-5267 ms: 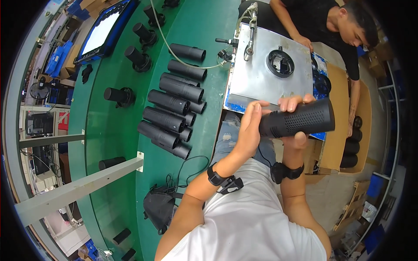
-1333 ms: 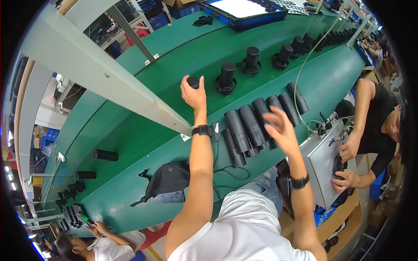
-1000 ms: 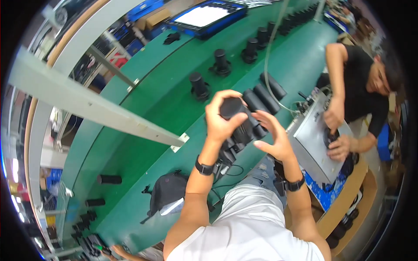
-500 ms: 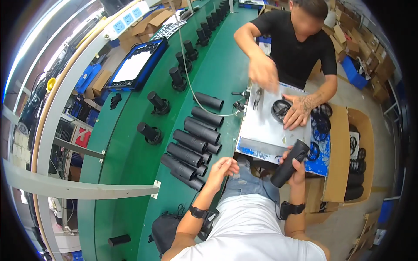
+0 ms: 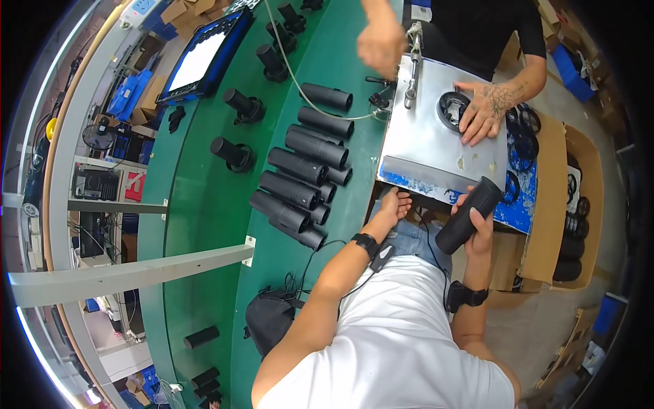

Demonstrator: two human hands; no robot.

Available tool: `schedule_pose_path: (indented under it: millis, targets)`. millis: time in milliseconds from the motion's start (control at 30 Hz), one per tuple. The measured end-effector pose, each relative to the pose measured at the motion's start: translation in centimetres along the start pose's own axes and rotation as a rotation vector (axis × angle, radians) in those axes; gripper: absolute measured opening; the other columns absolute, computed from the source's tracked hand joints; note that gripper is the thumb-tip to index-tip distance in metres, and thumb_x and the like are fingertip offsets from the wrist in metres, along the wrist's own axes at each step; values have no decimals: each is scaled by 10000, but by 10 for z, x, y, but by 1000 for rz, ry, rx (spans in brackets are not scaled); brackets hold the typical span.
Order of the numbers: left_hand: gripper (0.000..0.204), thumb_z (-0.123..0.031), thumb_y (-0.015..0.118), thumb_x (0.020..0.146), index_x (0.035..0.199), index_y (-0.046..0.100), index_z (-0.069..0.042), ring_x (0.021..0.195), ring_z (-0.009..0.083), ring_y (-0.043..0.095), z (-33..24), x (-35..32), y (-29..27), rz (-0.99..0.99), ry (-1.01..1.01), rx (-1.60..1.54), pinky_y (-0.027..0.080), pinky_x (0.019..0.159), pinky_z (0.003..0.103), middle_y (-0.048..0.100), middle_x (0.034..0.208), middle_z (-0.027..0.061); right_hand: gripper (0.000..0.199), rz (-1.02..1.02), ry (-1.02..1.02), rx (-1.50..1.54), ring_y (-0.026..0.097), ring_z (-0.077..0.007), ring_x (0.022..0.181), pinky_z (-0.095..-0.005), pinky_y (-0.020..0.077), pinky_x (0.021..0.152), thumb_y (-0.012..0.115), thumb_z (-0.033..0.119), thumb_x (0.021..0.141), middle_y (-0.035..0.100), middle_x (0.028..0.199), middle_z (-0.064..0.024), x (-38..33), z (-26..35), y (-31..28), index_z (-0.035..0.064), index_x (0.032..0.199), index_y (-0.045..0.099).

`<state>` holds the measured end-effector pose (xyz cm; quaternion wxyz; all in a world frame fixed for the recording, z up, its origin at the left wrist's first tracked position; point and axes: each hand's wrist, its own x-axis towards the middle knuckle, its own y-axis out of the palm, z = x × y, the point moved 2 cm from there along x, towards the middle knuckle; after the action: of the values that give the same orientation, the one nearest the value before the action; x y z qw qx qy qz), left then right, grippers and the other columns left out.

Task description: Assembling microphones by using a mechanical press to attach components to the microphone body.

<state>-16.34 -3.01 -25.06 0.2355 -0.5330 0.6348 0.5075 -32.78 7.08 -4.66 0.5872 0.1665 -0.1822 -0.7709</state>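
My right hand (image 5: pixel 481 230) is wrapped round a black perforated cylinder (image 5: pixel 466 219), holding it at a tilt in front of the work stand's near edge. My left hand (image 5: pixel 395 206) is at the stand's front edge, palm turned up and fingers loosely bent; nothing shows in it, though the edge partly hides the fingertips. Across the metal-topped stand (image 5: pixel 426 133), a co-worker's tattooed hand (image 5: pixel 487 109) lies beside a black ring-shaped part (image 5: pixel 452 109). The co-worker's other hand (image 5: pixel 381 48) is blurred near a metal toggle clamp (image 5: pixel 413 75).
Several black cylinders (image 5: pixel 289 191) lie piled on the green bench (image 5: pixel 272 273) to my left. More cylinders stand upright on round bases (image 5: pixel 238 157) farther left. A cardboard box (image 5: pixel 545 204) with black parts stands at right. A black bag (image 5: pixel 269 320) and cables lie near my left arm.
My left hand has moved forward and right to the stand's edge. My right hand still holds the cylinder. The view has shifted, and the co-worker's blurred hand has moved near the clamp.
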Motion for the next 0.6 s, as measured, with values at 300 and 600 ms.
schedule_pose_path:
  millis: [300, 600]
  targets:
    - [315, -265, 663, 892, 986, 596, 28, 639, 146, 640, 13, 6, -10, -294, 840, 655, 500, 564, 283, 655, 715, 62, 588, -69, -22, -26, 559, -212, 896, -311, 481, 798, 642, 266, 824, 551, 1009, -125, -6, 1, -15, 10, 1293, 395]
    - [155, -147, 732, 819, 855, 690, -2, 631, 110, 575, -50, -133, 42, 12, 1050, 737, 463, 588, 245, 662, 738, 60, 633, -52, -89, -36, 549, -211, 898, -313, 480, 794, 647, 300, 808, 535, 997, -124, 2, 12, 5, 11, 1301, 374]
